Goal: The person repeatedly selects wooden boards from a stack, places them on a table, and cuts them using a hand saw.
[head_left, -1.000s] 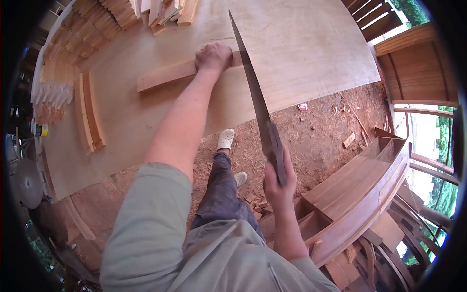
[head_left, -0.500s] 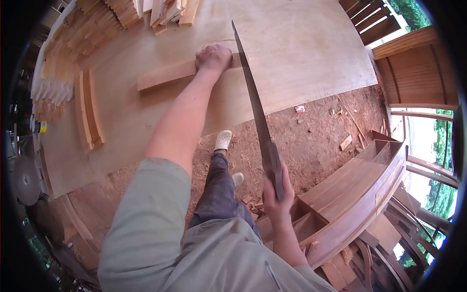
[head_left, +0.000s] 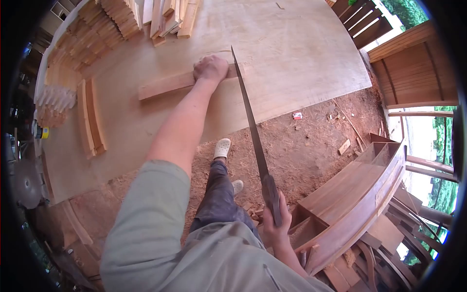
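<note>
My left hand (head_left: 211, 68) is closed over a short wooden board (head_left: 164, 88), pressing it flat on a large plywood sheet (head_left: 292, 53). A hand saw (head_left: 252, 124) is in my right hand (head_left: 275, 228), its dark handle wrapped by the fingers low in the view. The long, thin blade runs up and away from me. Near its tip it crosses the right end of the wooden board, just right of my left hand. Part of the board is hidden under my fist.
Stacked wooden strips (head_left: 87, 39) fill the far left of the plywood, beside loose boards (head_left: 170, 18). Two lengths of wood (head_left: 91, 117) lie nearer left. A wooden cabinet frame (head_left: 340, 190) stands at right on the littered ground, with wood scraps (head_left: 384, 231) behind it.
My right hand has drawn the saw back toward my body, so its tip sits lower, near the wooden board. My left hand stays on the board.
</note>
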{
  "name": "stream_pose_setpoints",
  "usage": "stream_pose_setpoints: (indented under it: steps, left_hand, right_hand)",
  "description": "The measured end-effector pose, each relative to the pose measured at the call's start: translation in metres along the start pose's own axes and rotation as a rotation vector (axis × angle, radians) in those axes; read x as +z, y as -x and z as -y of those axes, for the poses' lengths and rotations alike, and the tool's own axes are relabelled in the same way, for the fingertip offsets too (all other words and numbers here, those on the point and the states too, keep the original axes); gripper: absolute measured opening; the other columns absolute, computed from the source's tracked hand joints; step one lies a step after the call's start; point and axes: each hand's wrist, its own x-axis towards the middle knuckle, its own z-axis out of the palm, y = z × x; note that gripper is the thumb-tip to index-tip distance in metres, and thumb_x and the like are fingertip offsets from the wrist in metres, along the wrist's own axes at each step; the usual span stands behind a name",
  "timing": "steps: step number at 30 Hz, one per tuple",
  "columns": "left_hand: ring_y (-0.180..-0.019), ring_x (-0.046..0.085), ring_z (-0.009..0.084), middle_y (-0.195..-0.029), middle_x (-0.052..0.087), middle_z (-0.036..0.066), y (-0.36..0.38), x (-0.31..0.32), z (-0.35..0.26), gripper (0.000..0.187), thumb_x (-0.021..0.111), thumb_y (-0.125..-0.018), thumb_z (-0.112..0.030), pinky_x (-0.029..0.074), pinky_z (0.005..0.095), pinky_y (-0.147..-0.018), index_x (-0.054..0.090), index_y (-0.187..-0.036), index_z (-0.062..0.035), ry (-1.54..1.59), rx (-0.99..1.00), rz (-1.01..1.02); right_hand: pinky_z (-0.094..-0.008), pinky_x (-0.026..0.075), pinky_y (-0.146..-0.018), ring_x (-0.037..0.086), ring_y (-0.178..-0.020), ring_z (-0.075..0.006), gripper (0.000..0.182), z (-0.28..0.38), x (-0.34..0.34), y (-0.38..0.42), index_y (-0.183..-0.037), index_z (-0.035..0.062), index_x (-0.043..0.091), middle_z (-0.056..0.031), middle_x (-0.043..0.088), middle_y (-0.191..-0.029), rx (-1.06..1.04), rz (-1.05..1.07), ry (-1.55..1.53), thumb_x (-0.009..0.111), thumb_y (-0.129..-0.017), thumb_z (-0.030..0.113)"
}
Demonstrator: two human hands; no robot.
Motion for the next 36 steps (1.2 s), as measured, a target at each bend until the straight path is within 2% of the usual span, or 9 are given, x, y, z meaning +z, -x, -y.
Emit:
stream_pose_setpoints:
  steps: [6, 14, 16, 20, 25, 29, 32, 34, 36]
  left_hand:
    - [-0.114, 0.065, 0.0351, -0.123, 0.067, 0.018, -0.006, -0.029, -0.007, 0.041, 0.043, -0.093, -0.025, 0.052, 0.0438, -0.095, 0.072, -0.111, -0.0019, 0.104, -0.109, 0.001]
    - [-0.116, 0.063, 0.0338, -0.122, 0.068, 0.016, -0.001, -0.018, -0.003, 0.049, 0.043, -0.094, -0.038, 0.050, 0.0452, -0.097, 0.072, -0.110, -0.0015, 0.040, -0.119, 0.025]
    - [-0.119, 0.059, 0.0337, -0.125, 0.064, 0.017, -0.005, 0.009, 0.027, 0.054, 0.046, -0.094, -0.047, 0.045, 0.0450, -0.103, 0.072, -0.111, -0.0026, 0.123, 0.177, -0.214]
    - [-0.115, 0.056, 0.0358, -0.121, 0.058, 0.016, 0.038, -0.021, 0.082, 0.053, 0.052, -0.091, -0.053, 0.043, 0.0473, -0.104, 0.072, -0.113, -0.0096, -0.286, 0.421, -0.135]
    - [-0.093, 0.066, 0.0338, -0.106, 0.064, 0.024, 0.031, -0.041, 0.150, 0.065, 0.052, -0.091, -0.059, 0.054, 0.0443, -0.087, 0.071, -0.108, 0.0013, -0.123, 0.126, -0.208]
    - [-0.055, 0.066, 0.0319, -0.080, 0.069, 0.021, 0.035, -0.078, 0.150, 0.076, 0.046, -0.094, -0.063, 0.055, 0.0382, -0.051, 0.068, -0.102, 0.0089, 0.409, -0.512, 0.014]
    - [-0.069, 0.069, 0.0338, -0.082, 0.068, 0.024, 0.029, -0.068, 0.129, 0.074, 0.043, -0.096, -0.062, 0.057, 0.0424, -0.065, 0.069, -0.100, 0.0074, 0.542, -0.536, 0.163]
    - [-0.082, 0.068, 0.0361, -0.091, 0.068, 0.024, 0.006, -0.044, 0.121, 0.069, 0.039, -0.099, -0.058, 0.054, 0.0475, -0.081, 0.070, -0.103, 0.0038, 0.072, -0.079, -0.198]
    - [-0.105, 0.062, 0.0371, -0.113, 0.065, 0.023, 0.005, -0.046, 0.089, 0.065, 0.034, -0.102, -0.053, 0.046, 0.0494, -0.098, 0.069, -0.110, 0.0009, 0.101, 0.055, -0.195]
  right_hand:
    - [-0.0262, 0.051, -0.080, 0.063, -0.092, -0.0116, 0.055, 0.010, 0.061, -0.155, -0.141, -0.0037, 0.046, -0.0159, 0.069, -0.103, 0.001, 0.018, -0.137, 0.065, -0.091, 0.007]
    - [-0.0204, 0.046, -0.066, 0.055, -0.077, -0.0043, 0.057, -0.012, -0.018, -0.011, -0.143, -0.0068, 0.045, -0.0033, 0.063, -0.099, 0.128, -0.074, -0.157, 0.058, -0.088, -0.002]
    - [-0.0205, 0.046, -0.063, 0.054, -0.072, -0.0044, 0.059, -0.011, -0.018, -0.009, -0.143, -0.0060, 0.044, -0.0016, 0.063, -0.092, 0.085, -0.127, -0.116, 0.060, -0.087, -0.002]
    - [-0.0217, 0.049, -0.072, 0.059, -0.079, -0.0062, 0.055, -0.023, -0.021, -0.018, -0.140, -0.0044, 0.049, -0.0043, 0.066, -0.093, 0.101, -0.113, -0.136, 0.066, -0.088, 0.003]
    - [-0.0206, 0.047, -0.062, 0.055, -0.070, -0.0042, 0.054, -0.026, -0.012, -0.025, -0.143, -0.0031, 0.046, -0.0017, 0.063, -0.091, 0.225, -0.311, -0.355, 0.061, -0.091, 0.001]
    - [-0.0209, 0.045, -0.059, 0.053, -0.067, -0.0047, 0.058, -0.026, -0.020, -0.014, -0.148, -0.0033, 0.040, -0.0013, 0.062, -0.094, 0.159, -0.430, -0.526, 0.059, -0.093, 0.000]
    - [-0.0203, 0.045, -0.061, 0.053, -0.071, -0.0047, 0.058, -0.022, -0.029, -0.010, -0.146, -0.0053, 0.042, 0.0003, 0.061, -0.092, 0.103, -0.273, -0.456, 0.059, -0.091, 0.000]
    - [-0.0205, 0.046, -0.062, 0.054, -0.071, -0.0048, 0.058, -0.017, -0.027, -0.010, -0.145, -0.0059, 0.042, 0.0000, 0.061, -0.092, 0.101, -0.222, -0.417, 0.060, -0.090, 0.000]
    - [-0.0209, 0.047, -0.065, 0.055, -0.074, -0.0047, 0.057, -0.017, -0.021, -0.008, -0.143, -0.0064, 0.044, -0.0014, 0.062, -0.093, 0.111, -0.159, -0.361, 0.061, -0.089, 0.001]
